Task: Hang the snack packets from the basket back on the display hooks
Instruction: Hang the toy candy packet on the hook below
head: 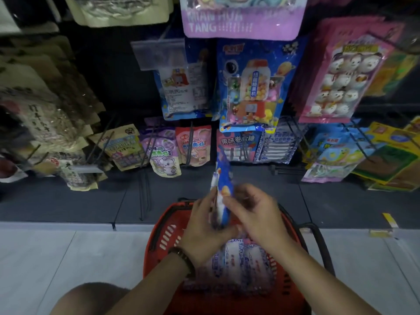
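A blue snack packet point(222, 178) stands edge-on above the red basket point(159, 237), blurred by motion. My left hand point(202, 226) grips its left side and my right hand point(252, 214) pinches its right side, both near the packet's lower half. Inside the basket lie several white and blue packets point(236, 258), partly hidden by my forearms. Straight ahead a matching blue packet with a candy machine picture point(252, 87) hangs on the display. Thin black hooks point(293, 130) stick out from the dark wall, and an empty-looking hook point(144, 196) points down at the lower left.
Rows of hanging packets fill the wall: brown bags point(45, 119) on the left, a pink packet point(336, 73) and yellow and green ones point(391, 162) on the right, small pink and purple bags point(172, 146) low in the middle. The basket's black handle point(322, 244) lies to its right on the pale floor.
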`<move>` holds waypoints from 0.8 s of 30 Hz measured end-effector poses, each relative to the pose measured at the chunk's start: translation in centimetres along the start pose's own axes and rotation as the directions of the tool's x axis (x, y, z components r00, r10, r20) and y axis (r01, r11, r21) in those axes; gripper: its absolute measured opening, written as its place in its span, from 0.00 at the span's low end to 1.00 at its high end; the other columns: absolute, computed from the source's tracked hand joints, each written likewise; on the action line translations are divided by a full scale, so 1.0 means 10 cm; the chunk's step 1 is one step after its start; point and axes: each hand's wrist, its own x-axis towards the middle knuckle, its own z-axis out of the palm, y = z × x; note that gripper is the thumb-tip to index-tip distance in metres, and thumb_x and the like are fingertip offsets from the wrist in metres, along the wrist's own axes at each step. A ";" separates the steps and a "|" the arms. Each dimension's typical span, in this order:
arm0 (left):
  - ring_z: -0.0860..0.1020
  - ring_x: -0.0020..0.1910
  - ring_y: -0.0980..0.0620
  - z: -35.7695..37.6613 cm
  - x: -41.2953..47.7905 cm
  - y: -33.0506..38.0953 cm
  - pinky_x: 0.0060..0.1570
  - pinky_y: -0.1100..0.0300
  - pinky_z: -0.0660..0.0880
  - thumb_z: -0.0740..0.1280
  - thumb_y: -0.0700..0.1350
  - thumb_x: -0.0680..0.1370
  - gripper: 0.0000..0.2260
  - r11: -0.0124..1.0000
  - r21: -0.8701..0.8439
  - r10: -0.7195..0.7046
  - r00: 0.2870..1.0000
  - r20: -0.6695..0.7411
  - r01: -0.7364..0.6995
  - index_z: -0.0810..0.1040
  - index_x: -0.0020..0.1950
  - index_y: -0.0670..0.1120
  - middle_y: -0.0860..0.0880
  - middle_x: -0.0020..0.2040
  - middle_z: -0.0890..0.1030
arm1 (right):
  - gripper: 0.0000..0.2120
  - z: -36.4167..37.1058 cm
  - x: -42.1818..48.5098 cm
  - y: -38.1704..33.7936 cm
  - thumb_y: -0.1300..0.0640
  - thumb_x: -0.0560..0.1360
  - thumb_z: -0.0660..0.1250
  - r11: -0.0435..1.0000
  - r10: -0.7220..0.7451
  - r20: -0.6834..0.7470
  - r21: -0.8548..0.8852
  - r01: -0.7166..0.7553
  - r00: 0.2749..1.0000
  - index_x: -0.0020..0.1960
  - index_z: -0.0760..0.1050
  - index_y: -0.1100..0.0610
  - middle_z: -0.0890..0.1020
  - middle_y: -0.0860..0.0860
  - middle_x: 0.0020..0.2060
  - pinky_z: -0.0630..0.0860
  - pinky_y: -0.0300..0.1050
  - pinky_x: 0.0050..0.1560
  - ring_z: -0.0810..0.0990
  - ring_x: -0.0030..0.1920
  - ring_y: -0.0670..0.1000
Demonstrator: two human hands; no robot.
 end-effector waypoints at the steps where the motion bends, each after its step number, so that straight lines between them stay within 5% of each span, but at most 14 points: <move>1: 0.78 0.66 0.50 0.00 0.02 0.01 0.61 0.56 0.77 0.79 0.44 0.73 0.28 0.994 -0.112 -0.013 1.000 -0.005 0.012 0.74 0.71 0.53 0.51 0.65 0.80 | 0.08 -0.01 -0.04 -0.04 0.47 0.77 0.76 1.000 -0.007 0.056 -0.022 0.009 0.998 0.56 0.85 0.44 0.89 0.46 0.47 0.84 0.59 0.52 0.88 0.47 0.48; 4: 0.84 0.56 0.46 -0.08 0.01 0.10 0.53 0.56 0.82 0.72 0.42 0.80 0.15 0.977 -0.211 -0.044 0.996 -0.072 0.028 0.79 0.66 0.46 0.48 0.57 0.86 | 0.11 -0.10 -0.10 -0.13 0.49 0.79 0.74 0.991 -0.077 0.138 -0.101 0.091 0.988 0.61 0.84 0.45 0.86 0.44 0.51 0.83 0.53 0.53 0.85 0.50 0.46; 8: 0.84 0.57 0.53 -0.23 0.02 0.23 0.53 0.59 0.83 0.68 0.41 0.82 0.13 0.983 -0.177 -0.071 0.992 -0.103 0.052 0.78 0.66 0.51 0.55 0.58 0.86 | 0.22 -0.33 0.00 -0.10 0.47 0.72 0.80 0.943 -0.185 -0.188 -0.311 0.120 0.965 0.63 0.77 0.43 0.77 0.40 0.55 0.74 0.35 0.52 0.77 0.55 0.40; 10: 0.84 0.57 0.52 -0.27 0.07 0.27 0.53 0.57 0.83 0.68 0.40 0.82 0.15 0.971 -0.229 -0.093 0.990 -0.101 0.068 0.77 0.67 0.51 0.54 0.59 0.86 | 0.34 -0.51 0.08 -0.05 0.45 0.69 0.82 0.963 -0.062 -0.200 -0.271 0.005 0.978 0.71 0.72 0.41 0.74 0.40 0.59 0.71 0.32 0.54 0.75 0.58 0.37; 12: 0.84 0.59 0.46 -0.30 0.14 0.33 0.60 0.42 0.80 0.70 0.42 0.81 0.15 0.943 -0.316 -0.146 0.983 -0.107 0.106 0.77 0.67 0.49 0.49 0.60 0.85 | 0.42 -0.65 0.11 0.02 0.46 0.68 0.84 0.990 0.101 -0.034 -0.097 -0.104 0.994 0.76 0.67 0.35 0.77 0.40 0.63 0.76 0.39 0.59 0.77 0.62 0.38; 13: 0.84 0.60 0.43 -0.31 0.17 0.36 0.62 0.37 0.78 0.71 0.44 0.80 0.15 0.924 -0.364 -0.169 0.980 -0.104 0.120 0.78 0.66 0.47 0.46 0.60 0.85 | 0.41 -0.70 0.12 0.06 0.48 0.69 0.84 0.991 0.135 0.069 0.002 -0.135 0.988 0.75 0.69 0.35 0.81 0.42 0.62 0.79 0.45 0.60 0.81 0.62 0.42; 15: 0.83 0.61 0.39 -0.28 0.23 0.43 0.63 0.34 0.76 0.72 0.47 0.77 0.18 0.888 -0.439 -0.191 0.978 -0.086 0.135 0.78 0.66 0.46 0.43 0.61 0.85 | 0.23 -0.74 0.11 0.12 0.55 0.74 0.81 0.981 0.128 0.201 0.121 -0.155 0.971 0.65 0.80 0.42 0.87 0.47 0.54 0.83 0.48 0.54 0.86 0.56 0.51; 18: 0.83 0.60 0.43 -0.22 0.34 0.52 0.63 0.39 0.78 0.73 0.46 0.78 0.14 0.928 -0.361 -0.141 0.985 -0.101 0.095 0.80 0.64 0.49 0.46 0.60 0.85 | 0.03 -0.74 0.07 0.20 0.59 0.79 0.75 0.982 0.120 0.168 0.127 -0.142 0.978 0.51 0.83 0.52 0.80 0.47 0.36 0.77 0.45 0.41 0.80 0.39 0.50; 22: 0.85 0.57 0.49 -0.11 0.35 0.57 0.53 0.57 0.82 0.76 0.42 0.75 0.18 0.979 -0.206 -0.008 0.999 -0.050 -0.002 0.79 0.64 0.49 0.51 0.57 0.86 | 0.04 -0.86 0.13 0.14 0.58 0.80 0.72 0.981 0.085 0.030 0.171 -0.089 0.996 0.55 0.81 0.55 0.79 0.42 0.33 0.75 0.40 0.40 0.77 0.36 0.45; 24: 0.85 0.57 0.54 -0.05 0.33 0.60 0.54 0.58 0.82 0.78 0.45 0.71 0.23 0.989 -0.145 0.038 0.999 -0.029 -0.042 0.79 0.65 0.50 0.54 0.58 0.86 | 0.06 -0.92 0.18 0.08 0.54 0.80 0.71 0.989 0.043 0.003 0.139 -0.043 0.999 0.56 0.81 0.53 0.79 0.42 0.34 0.76 0.39 0.41 0.78 0.37 0.43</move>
